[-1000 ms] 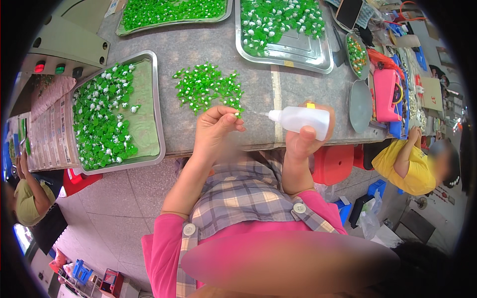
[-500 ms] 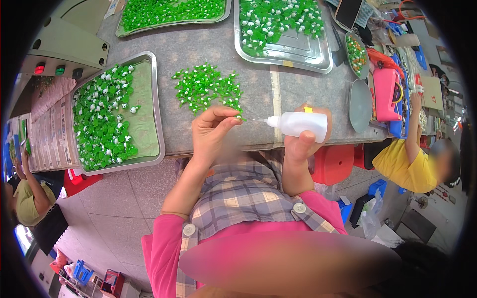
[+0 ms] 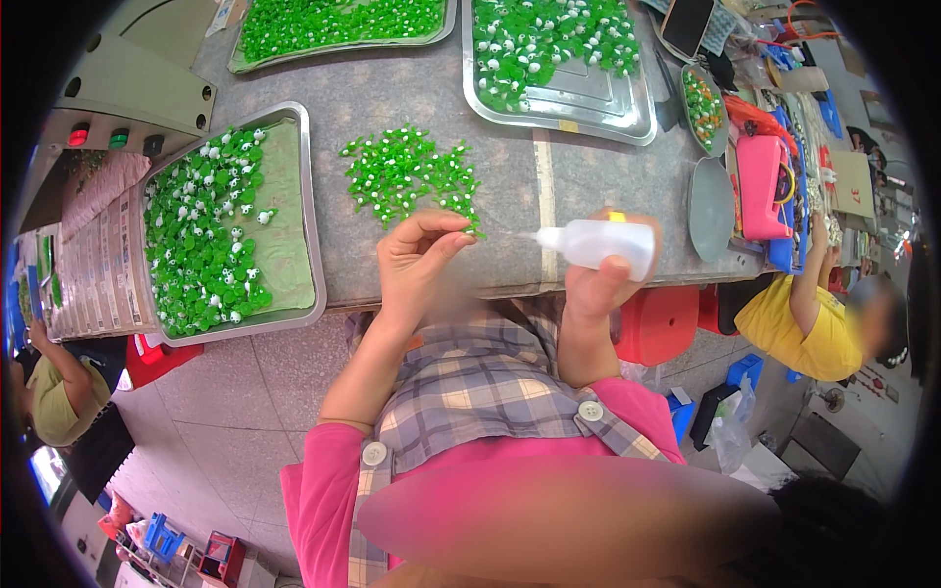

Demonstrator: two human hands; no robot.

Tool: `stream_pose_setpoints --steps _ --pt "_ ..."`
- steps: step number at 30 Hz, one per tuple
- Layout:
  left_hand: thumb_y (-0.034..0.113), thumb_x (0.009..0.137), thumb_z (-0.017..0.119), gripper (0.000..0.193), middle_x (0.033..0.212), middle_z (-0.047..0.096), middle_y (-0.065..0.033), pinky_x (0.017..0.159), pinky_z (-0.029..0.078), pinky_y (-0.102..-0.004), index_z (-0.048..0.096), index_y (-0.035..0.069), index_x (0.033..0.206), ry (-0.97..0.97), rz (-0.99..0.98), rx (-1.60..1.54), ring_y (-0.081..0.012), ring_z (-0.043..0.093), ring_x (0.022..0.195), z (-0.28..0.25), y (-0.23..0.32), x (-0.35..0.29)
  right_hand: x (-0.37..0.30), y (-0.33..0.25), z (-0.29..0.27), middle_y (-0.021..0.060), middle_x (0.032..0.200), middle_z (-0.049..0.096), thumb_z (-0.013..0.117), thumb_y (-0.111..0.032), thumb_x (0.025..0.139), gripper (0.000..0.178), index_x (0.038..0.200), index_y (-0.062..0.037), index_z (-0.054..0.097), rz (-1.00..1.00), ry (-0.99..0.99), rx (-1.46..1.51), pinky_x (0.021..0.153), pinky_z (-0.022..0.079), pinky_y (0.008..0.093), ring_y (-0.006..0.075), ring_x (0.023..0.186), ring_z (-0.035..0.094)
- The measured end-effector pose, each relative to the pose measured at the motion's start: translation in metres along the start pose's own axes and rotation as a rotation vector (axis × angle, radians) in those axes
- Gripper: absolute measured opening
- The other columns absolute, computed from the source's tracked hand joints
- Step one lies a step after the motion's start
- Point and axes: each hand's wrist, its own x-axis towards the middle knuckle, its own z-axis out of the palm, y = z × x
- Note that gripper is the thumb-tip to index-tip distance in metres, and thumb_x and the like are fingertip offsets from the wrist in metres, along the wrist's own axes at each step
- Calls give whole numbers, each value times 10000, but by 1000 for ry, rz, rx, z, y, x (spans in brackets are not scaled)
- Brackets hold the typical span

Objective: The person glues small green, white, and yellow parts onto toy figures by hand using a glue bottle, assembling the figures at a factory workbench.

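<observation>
My left hand point(image 3: 420, 260) pinches a small green piece point(image 3: 477, 233) between thumb and fingertips, at the table's near edge. In my right hand point(image 3: 613, 279) lies a white squeeze bottle point(image 3: 606, 247), held on its side. Its thin needle tip points left toward the green piece, with a gap between them. Just beyond my left hand, a loose pile of small green pieces with white dots point(image 3: 407, 171) is spread on the grey table point(image 3: 392, 93). Left of the pile, a metal tray point(image 3: 312, 230) holds many green pieces with white, ball-like heads.
Two more metal trays of green pieces stand at the back, one left point(image 3: 343, 57) and one right point(image 3: 627, 135). Grey dishes point(image 3: 711, 211), a pink box point(image 3: 762, 186) and a phone point(image 3: 686, 24) are on the right. A machine box point(image 3: 137, 83) stands left. Other people sit at both sides.
My right hand has drawn the bottle slightly to the right, so its needle tip is away from the green piece. My left hand stays almost in place.
</observation>
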Motion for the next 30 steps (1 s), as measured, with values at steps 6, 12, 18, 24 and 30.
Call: stream_pose_setpoints --steps 6,12,18,24,30 --pt "-78 703 551 132 813 562 -58 671 449 -205 570 2 807 -13 26 18 -99 538 748 0 -2 0 11 -1 -7 49 764 430 550 -472 705 510 875 -15 399 52 112 155 651 399 265 138 710 462" --pt "-82 702 549 135 823 557 -62 665 438 -195 569 -1 809 -36 47 62 -94 524 753 1 0 1 4 -1 5 17 712 435 636 -474 633 534 800 -13 422 87 101 203 538 359 199 76 616 432" --pt "-90 701 543 141 822 555 -62 662 437 -195 570 -2 807 -35 49 52 -95 523 750 1 0 0 2 0 8 -2 695 433 650 -499 606 553 771 -8 457 91 78 160 534 328 186 63 612 417" --pt "-96 699 540 145 821 555 -64 664 440 -200 570 -3 807 -36 63 64 -98 524 750 1 0 1 2 5 7 -1 692 428 643 -506 608 556 770 -7 459 81 64 130 529 319 185 62 601 405" --pt "-74 709 545 124 820 559 -64 661 443 -208 569 -6 809 -20 34 50 -104 539 737 3 -1 2 14 3 -9 40 741 476 636 -410 660 508 866 2 422 96 214 229 599 412 229 121 659 498"
